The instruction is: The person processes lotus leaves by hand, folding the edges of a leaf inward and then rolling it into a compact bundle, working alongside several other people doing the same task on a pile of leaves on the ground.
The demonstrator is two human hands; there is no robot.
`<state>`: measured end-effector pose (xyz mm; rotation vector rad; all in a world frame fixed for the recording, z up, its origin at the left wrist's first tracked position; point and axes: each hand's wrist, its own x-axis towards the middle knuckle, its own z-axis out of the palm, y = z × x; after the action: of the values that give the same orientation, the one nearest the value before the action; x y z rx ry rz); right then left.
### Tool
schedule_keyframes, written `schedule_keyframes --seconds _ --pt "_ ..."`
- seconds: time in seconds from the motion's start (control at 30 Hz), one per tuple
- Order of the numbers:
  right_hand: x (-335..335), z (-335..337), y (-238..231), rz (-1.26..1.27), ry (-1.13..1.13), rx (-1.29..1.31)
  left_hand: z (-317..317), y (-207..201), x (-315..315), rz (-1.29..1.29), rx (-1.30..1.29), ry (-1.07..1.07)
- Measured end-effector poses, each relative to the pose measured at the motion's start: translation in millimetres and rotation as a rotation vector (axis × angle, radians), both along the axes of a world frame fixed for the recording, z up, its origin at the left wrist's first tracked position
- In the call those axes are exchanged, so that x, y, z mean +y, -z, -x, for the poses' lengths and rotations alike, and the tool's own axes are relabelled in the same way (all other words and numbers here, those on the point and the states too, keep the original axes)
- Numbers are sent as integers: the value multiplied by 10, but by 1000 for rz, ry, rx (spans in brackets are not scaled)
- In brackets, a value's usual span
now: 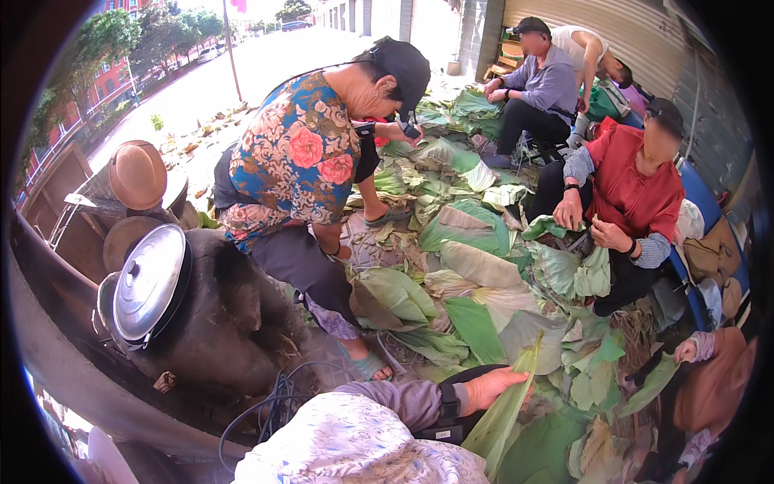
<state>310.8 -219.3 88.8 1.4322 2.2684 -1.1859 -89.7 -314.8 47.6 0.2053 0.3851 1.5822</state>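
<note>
My left hand (490, 389), in a striped purple sleeve with a black wrist strap, is closed around a long, folded yellow-green leaf (509, 403). The leaf stands tilted, its narrow tip up and its wider part running down past the lower edge of the view. Part of the fingers is hidden behind it. My right hand is not in view. Just beyond and to the right of my left hand lies a spread of large wilted leaves (484, 262), some green, some pale and dry. A broad dark green leaf (542, 452) lies close on the right.
A person in a flowered shirt (294, 153) bends over the leaves. Another in red (637, 181) handles leaves; a person in grey (548, 81) sits farther back. At lower right a hand (685, 350) holds a leaf. A lidded pot (149, 278) sits left, cables (278, 399) nearby.
</note>
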Motion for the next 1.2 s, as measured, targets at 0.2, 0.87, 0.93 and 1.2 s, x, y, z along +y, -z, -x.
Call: schedule_keyframes --seconds 0.2,0.87,0.93,1.2 --pt "-271 -87 53 -178 -248 -123 -34 150 84 -16 -162 -85" --pt "-535 -496 176 -467 -378 -48 1160 -1193 -192 20 883 -1181" --pt "-496 -536 157 -480 -419 -60 1256 -1013 -392 12 1030 -1235" --pt "-666 -784 179 -334 -265 21 1033 -101 -820 380 1445 -885"
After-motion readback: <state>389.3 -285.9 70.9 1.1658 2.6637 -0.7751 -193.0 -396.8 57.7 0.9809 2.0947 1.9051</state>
